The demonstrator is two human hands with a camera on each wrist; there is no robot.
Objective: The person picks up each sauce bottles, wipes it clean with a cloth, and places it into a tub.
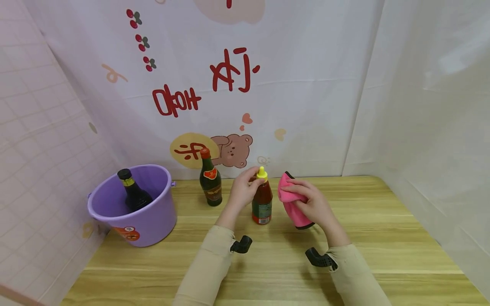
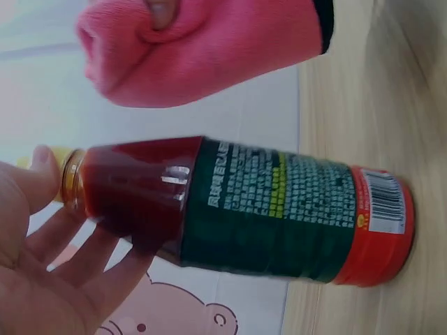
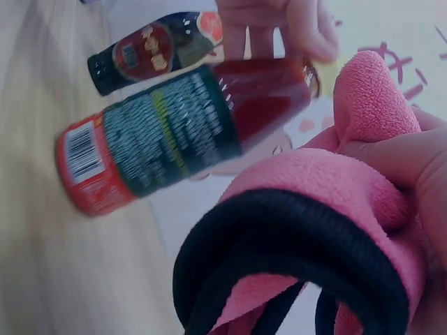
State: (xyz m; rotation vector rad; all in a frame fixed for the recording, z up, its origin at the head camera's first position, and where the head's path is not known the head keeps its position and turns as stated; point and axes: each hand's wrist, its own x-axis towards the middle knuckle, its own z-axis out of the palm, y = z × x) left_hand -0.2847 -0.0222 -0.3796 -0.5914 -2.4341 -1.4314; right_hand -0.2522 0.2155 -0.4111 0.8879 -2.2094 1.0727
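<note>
Near the middle of the table stands an upright sauce bottle [image 1: 262,209] with red contents, a dark green label and a yellow pointed cap. My left hand [image 1: 241,190] grips it at the cap and neck; in the left wrist view the thumb lies on the yellow cap and the other fingers go behind the bottle [image 2: 269,209]. To its right, my right hand [image 1: 317,207] holds a folded pink cloth [image 1: 295,212] with black edging. A small gap separates the cloth [image 3: 300,171] from the bottle in the right wrist view.
Behind and left of my left hand stands a dark green bottle [image 1: 211,182] with a red cap. A purple bucket [image 1: 153,225] at the left holds a dark bottle [image 1: 135,196] with a black cap. A printed white curtain [image 1: 306,85] hangs behind the wooden table [image 1: 367,229].
</note>
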